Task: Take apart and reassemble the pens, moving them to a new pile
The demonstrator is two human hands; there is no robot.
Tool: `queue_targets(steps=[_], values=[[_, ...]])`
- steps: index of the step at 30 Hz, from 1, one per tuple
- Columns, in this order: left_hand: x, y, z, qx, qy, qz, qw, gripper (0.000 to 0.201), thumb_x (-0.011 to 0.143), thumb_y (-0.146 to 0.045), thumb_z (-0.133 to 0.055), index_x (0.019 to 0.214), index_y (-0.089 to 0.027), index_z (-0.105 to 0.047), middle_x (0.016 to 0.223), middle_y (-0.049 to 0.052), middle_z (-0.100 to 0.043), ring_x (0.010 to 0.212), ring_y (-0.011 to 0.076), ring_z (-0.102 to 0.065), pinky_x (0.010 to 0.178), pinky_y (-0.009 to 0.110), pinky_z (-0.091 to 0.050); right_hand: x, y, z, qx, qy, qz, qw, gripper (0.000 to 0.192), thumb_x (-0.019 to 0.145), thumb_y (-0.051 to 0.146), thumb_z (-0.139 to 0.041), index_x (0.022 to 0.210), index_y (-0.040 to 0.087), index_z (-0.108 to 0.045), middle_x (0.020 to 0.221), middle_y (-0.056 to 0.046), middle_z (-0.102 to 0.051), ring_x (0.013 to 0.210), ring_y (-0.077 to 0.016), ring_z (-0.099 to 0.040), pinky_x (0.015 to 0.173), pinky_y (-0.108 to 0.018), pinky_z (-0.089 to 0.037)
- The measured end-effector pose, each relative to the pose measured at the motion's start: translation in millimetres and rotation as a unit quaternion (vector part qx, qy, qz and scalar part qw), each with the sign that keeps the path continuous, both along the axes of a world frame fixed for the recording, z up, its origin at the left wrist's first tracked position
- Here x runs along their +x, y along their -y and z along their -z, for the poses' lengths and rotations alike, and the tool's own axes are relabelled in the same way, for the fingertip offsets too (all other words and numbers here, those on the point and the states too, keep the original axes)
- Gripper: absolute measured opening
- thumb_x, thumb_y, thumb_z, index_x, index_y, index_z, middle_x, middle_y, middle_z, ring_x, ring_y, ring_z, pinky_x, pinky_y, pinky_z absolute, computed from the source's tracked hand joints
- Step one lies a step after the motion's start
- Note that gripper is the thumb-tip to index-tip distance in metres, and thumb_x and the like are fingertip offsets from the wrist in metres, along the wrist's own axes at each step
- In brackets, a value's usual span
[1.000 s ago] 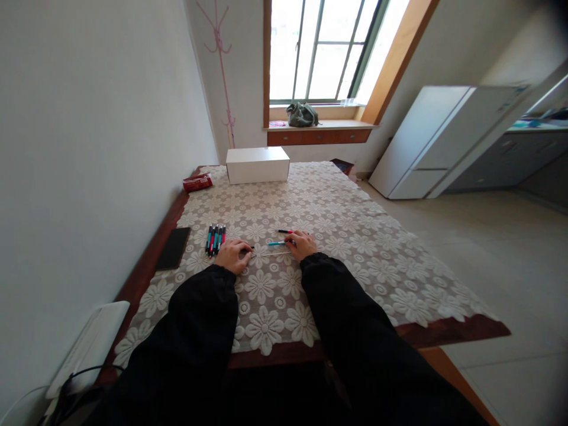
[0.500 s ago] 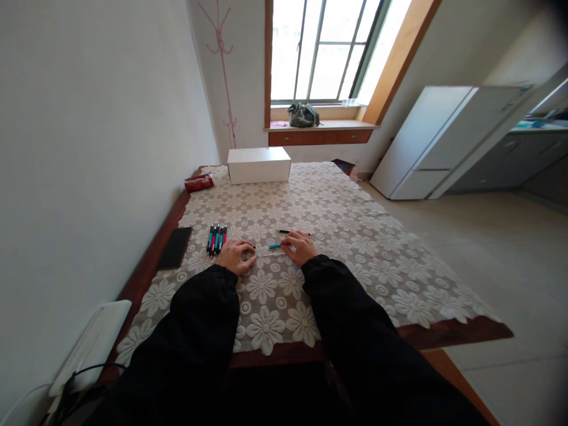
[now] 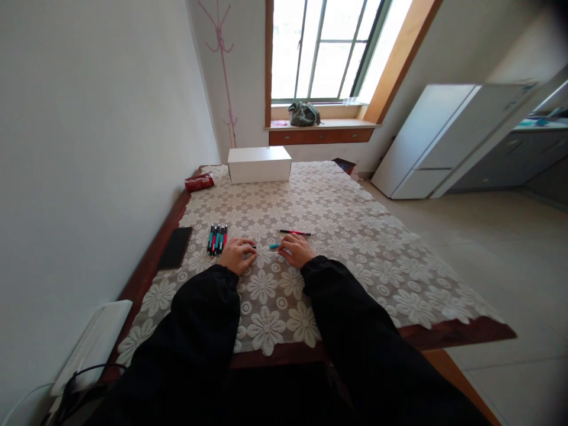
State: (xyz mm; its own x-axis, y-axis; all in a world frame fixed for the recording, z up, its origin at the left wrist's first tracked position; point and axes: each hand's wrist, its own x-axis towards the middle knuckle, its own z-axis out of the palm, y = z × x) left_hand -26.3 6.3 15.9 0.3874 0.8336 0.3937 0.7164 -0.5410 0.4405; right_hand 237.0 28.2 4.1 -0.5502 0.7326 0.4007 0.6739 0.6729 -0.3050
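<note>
Right hand (image 3: 296, 250) apparently grips teal pen (image 3: 274, 245).

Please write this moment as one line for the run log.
left hand: on tablecloth, beside pen row | right hand: on teal pen | red-black pen: apart

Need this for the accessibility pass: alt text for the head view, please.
A person in black sleeves rests both hands on a floral lace tablecloth; the right hand holds a teal pen, the left hand lies beside a row of pens. A red-and-black pen, dark phone and white box lie farther off.
</note>
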Motion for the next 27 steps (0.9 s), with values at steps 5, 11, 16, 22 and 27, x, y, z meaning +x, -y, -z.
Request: queue_targets(steps=[5, 11, 16, 22, 27], values=[[0.8, 0.1, -1.3, 0.006, 0.01, 0.014, 1.0, 0.008, 0.079, -0.028, -0.069, 0.081, -0.024, -0.075, 0.11, 0.005, -0.07, 0.107, 0.024, -0.059, 0.102, 0.044, -0.042, -2.4, 1.9, -1.6, -0.004, -0.005, -0.013, 1.0, 0.009, 0.089, 0.029, -0.063, 0.086, 0.024, -0.07, 0.093, -0.005, -0.063, 0.094, -0.0209, -0.052, 0.087, -0.035, -0.042], [0.9, 0.1, -1.1, 0.011, 0.013, 0.014, 1.0, 0.009, 0.081, -0.03, -0.068, 0.081, -0.025, -0.075, 0.109, 0.004, -0.07, 0.107, 0.0239, -0.059, 0.102, 0.044, -0.043, -2.6, 2.1, -1.8, -0.006, -0.008, -0.012, 1.0, 0.01, 0.089, 0.029, -0.063, 0.085, 0.024, -0.07, 0.092, -0.005, -0.063, 0.094, -0.0212, -0.052, 0.087, -0.036, -0.042], [0.4, -0.3, -1.0, 0.005, 0.012, 0.011, 1.0, 0.009, 0.08, -0.03, -0.069, 0.082, -0.025, -0.076, 0.109, 0.005, -0.07, 0.108, 0.024, -0.059, 0.102, 0.043, -0.044, -2.4, 2.5, -1.7, -0.007, -0.006, -0.008, 1.0, 0.009, 0.088, 0.029, -0.063, 0.085, 0.024, -0.07, 0.092, -0.005, -0.063, 0.094, -0.0217, -0.052, 0.088, -0.037, -0.041], [0.4, -0.9, 0.3, 0.011, 0.011, 0.014, 1.0, 0.01, 0.081, -0.031, -0.068, 0.083, -0.025, -0.076, 0.109, 0.005, -0.07, 0.107, 0.0242, -0.059, 0.1, 0.043, -0.045, -2.9, 2.9, -2.4, -0.006, -0.003, -0.009, 1.0, 0.01, 0.088, 0.029, -0.063, 0.085, 0.024, -0.071, 0.091, -0.005, -0.063, 0.093, -0.0214, -0.053, 0.087, -0.036, -0.042], [0.8, -0.8, 0.3, 0.009, 0.014, 0.015, 1.0, 0.009, 0.081, -0.031, -0.068, 0.082, -0.025, -0.075, 0.108, 0.005, -0.071, 0.107, 0.0241, -0.059, 0.101, 0.043, -0.044, -3.2, 3.1, -2.1, -0.006, -0.005, -0.01, 1.0, 0.007, 0.087, 0.028, -0.064, 0.085, 0.024, -0.07, 0.092, -0.005, -0.064, 0.095, -0.0216, -0.053, 0.087, -0.036, -0.041]])
